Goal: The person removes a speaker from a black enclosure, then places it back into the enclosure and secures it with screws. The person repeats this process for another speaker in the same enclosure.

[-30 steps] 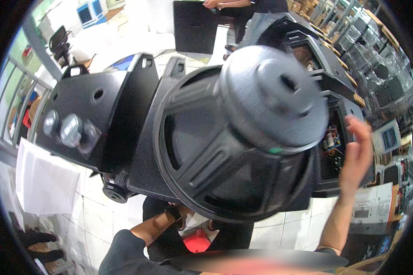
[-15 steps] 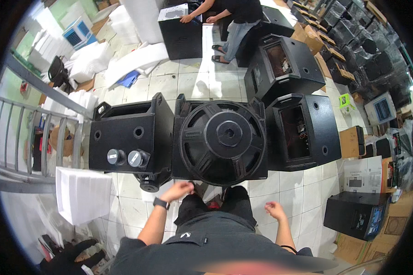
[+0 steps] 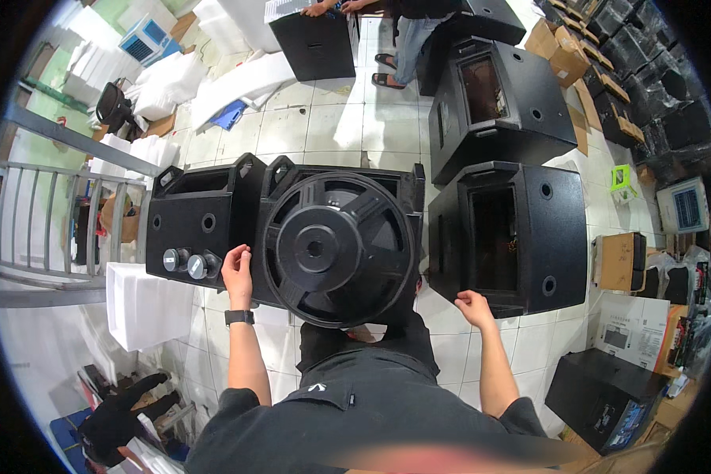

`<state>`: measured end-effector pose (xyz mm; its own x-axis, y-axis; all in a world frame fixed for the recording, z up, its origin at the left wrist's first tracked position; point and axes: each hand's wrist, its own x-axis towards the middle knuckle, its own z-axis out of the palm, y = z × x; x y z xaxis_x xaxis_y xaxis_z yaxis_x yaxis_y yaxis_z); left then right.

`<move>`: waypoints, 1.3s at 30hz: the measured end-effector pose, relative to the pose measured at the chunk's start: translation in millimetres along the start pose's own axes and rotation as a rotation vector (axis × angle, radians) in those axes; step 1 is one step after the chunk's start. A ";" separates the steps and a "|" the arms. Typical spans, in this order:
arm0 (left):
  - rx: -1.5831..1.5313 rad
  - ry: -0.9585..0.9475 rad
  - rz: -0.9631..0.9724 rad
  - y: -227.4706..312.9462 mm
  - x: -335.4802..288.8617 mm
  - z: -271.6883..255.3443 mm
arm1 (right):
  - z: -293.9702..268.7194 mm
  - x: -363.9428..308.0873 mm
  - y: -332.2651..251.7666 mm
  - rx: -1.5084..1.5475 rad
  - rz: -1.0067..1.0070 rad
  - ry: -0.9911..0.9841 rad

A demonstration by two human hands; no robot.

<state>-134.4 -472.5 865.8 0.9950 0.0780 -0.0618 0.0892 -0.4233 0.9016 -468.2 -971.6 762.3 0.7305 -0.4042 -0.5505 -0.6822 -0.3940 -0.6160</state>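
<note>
A large round black woofer (image 3: 316, 248), magnet side up, rests on a black speaker cabinet (image 3: 361, 178) right in front of me. My left hand (image 3: 237, 272), fingers loosely bent and nothing visible in it, is raised just left of the woofer's rim. Close by it, two small drivers with silvery round caps (image 3: 203, 266) sit on another black cabinet (image 3: 237, 209). On the other side, my right hand (image 3: 474, 307) has half-bent fingers and appears empty. It is close to the lower edge of the right-hand cabinet (image 3: 558, 237), which has an open rectangular hole; whether they touch, I cannot tell.
Another black cabinet (image 3: 525, 103) with a hole stands farther back on the right. A person (image 3: 419, 35) works beside a tall black cabinet (image 3: 312, 47) at the far side. White foam blocks (image 3: 146, 312) and a grey metal railing (image 3: 55, 229) are on the left, cartons (image 3: 620, 261) on the right.
Both my hands have moved forward, the left one from near my lap to beside the woofer. The view has shifted, and the woofer now appears closer to my body and farther left.
</note>
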 end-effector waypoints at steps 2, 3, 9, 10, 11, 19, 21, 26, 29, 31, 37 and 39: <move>0.006 0.077 0.004 17.3 -12.4 14.3 | -27.2 25.0 -6.9 -0.005 -0.025 -0.041; 0.036 0.085 0.022 24.6 -21.2 19.2 | -40.1 36.9 -11.0 -0.001 -0.041 -0.052; -0.031 0.138 -0.095 27.9 -47.0 23.2 | -80.3 98.6 -46.1 -0.034 -0.154 -0.002; -0.053 0.155 -0.157 18.4 -49.3 18.6 | -80.9 102.7 -51.1 -0.033 -0.177 0.016; -0.055 0.141 -0.128 6.6 -47.5 13.4 | -79.0 104.3 -55.9 -0.029 -0.157 0.027; 0.013 0.026 -0.287 -122.0 -15.8 -7.6 | -54.6 44.1 -66.8 0.036 -0.096 -0.160; 0.010 -0.058 -0.197 -147.6 2.5 -6.0 | -61.3 39.4 -69.7 0.082 -0.072 -0.158; 0.422 -0.053 -0.221 -166.5 49.9 7.0 | -77.2 82.6 -106.1 0.104 -0.151 -0.094; 0.299 -0.136 -0.347 -161.3 68.0 33.1 | -84.2 139.1 -145.8 0.140 -0.195 -0.114; 0.290 -0.190 -0.429 -148.2 73.7 26.9 | -74.7 171.6 -183.4 0.186 -0.252 -0.136; 0.020 -0.220 -0.695 -119.9 70.9 -19.1 | 0.0 285.9 -280.4 0.162 -0.465 -0.312; 0.056 -0.209 -0.722 -126.8 66.9 -37.6 | 40.5 314.1 -301.7 0.234 -0.498 -0.314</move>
<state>-80.8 -379.6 763.4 0.6755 0.1827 -0.7143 0.7190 -0.3779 0.5833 -31.6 -946.2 752.4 0.9573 0.0570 -0.2833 -0.2588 -0.2673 -0.9282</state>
